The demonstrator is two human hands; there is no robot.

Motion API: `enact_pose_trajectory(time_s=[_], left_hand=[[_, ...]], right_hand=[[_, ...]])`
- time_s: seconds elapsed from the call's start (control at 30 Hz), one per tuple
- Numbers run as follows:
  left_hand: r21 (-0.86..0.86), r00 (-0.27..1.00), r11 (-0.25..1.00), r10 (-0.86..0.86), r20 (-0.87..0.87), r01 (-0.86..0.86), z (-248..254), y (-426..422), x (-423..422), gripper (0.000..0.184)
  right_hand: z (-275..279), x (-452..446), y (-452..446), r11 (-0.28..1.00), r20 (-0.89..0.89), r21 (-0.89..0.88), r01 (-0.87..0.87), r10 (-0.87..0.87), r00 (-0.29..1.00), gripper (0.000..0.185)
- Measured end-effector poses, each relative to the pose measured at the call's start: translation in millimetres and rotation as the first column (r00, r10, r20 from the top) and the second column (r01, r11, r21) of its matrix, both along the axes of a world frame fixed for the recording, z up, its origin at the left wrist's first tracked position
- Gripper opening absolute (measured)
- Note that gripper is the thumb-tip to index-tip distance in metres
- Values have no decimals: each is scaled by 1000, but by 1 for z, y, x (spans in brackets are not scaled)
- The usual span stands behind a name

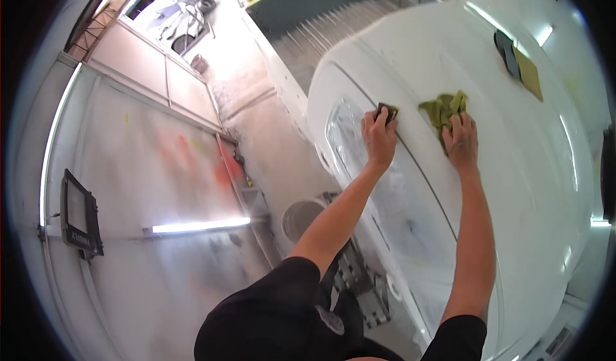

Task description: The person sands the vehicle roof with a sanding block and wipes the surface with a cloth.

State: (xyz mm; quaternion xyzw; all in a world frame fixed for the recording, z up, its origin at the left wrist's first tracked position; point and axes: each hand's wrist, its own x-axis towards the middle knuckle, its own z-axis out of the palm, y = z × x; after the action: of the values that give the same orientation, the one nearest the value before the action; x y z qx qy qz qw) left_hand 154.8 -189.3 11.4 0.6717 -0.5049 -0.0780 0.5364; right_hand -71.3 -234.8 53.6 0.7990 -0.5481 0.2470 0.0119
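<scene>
My left hand [379, 140] is closed around a small black block [383, 109], held at the edge of a white vehicle's roof [417, 59], beside the dark seam above the door. Whether the block touches the surface I cannot tell. Farther right, my right hand [461, 140] grips a crumpled olive-green cloth [440, 112] against the white roof. Part of the cloth is hidden under its fingers. Below the left hand, the side windows are covered with a clear, wrinkled film [350, 127].
A dark pad [507, 54] and a tan sheet [529, 77] lie on the roof's far right. Behind the cab is the ribbed truck bed [333, 27]. A round bucket [300, 220] and a metal step stand [362, 284] are by the door. A floodlight [80, 212] hangs left.
</scene>
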Motion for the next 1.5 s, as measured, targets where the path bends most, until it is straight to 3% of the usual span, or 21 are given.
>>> enact_pose_trajectory(time_s=[0.03,0.1,0.23,0.33,0.37,0.4,0.43,0.47,0.57,0.6,0.63,0.73,0.77,0.8,0.97,1.07,1.2,1.37,1.5], left_hand=[[17,1000,1000,-3,7,3,-8,13,-14,38],[-41,998,997,-62,20,62,-2,47,-51,38],[-116,988,982,-153,3,152,-9,116,-102,40],[-207,990,968,-138,38,143,-35,62,-74,33],[-214,998,975,-43,51,53,-22,35,-50,28],[-100,999,995,25,26,-23,-15,3,-25,24],[-113,988,987,99,-117,-112,-10,-28,-2,22],[-141,979,969,196,-58,-202,-7,-49,21,24],[45,968,968,250,-21,-249,-28,-70,43,18],[2,963,968,251,93,-253,-38,-53,27,21],[-219,948,942,289,132,-256,-48,-30,2,21],[-163,999,986,33,-2,-32,-46,69,-70,30],[-48,999,999,16,-47,-18,-27,100,-88,33],[-64,993,998,6,-114,-14,-19,110,-102,38],[-227,999,973,37,-26,-42,-40,42,-54,33],[-34,987,989,142,-80,-145,-13,-6,-13,29],[-40,974,976,210,-89,-214,-13,11,-37,30],[-87,998,995,40,-49,-44,-20,103,-112,38],[-139,997,989,42,-63,-50,-18,89,-104,36]], right_hand=[[3,-12,13,999,-27,48,-21,22,999,29],[-10,-58,39,996,-41,-75,-43,40,998,25],[-5,-121,97,997,-24,-65,37,-39,999,23],[-18,-135,94,996,28,-63,68,-66,997,32],[-14,-130,97,997,41,-46,66,-64,997,37],[-6,-126,98,997,54,-34,64,-62,997,42],[-2,-127,98,998,66,-28,54,-52,996,47],[-4,-131,98,999,40,-25,38,-37,999,51],[-8,-131,96,1000,6,-28,15,-14,1000,58],[-11,-133,95,1000,-25,-13,20,-20,999,59],[-12,-130,96,998,-42,-51,25,-27,999,57],[-6,-128,104,997,-53,-41,62,-65,996,54],[-4,-123,102,997,-44,-13,76,-77,996,54],[-2,-122,100,998,-41,-15,68,-68,997,54],[-5,-128,97,999,-21,-29,28,-29,999,53],[-3,-128,98,999,-12,-22,28,-28,1000,53],[-3,-126,99,998,-15,-39,39,-39,999,53],[-5,-126,96,997,-31,-45,60,-62,998,52],[-4,-128,94,999,-21,-26,42,-42,999,52]])
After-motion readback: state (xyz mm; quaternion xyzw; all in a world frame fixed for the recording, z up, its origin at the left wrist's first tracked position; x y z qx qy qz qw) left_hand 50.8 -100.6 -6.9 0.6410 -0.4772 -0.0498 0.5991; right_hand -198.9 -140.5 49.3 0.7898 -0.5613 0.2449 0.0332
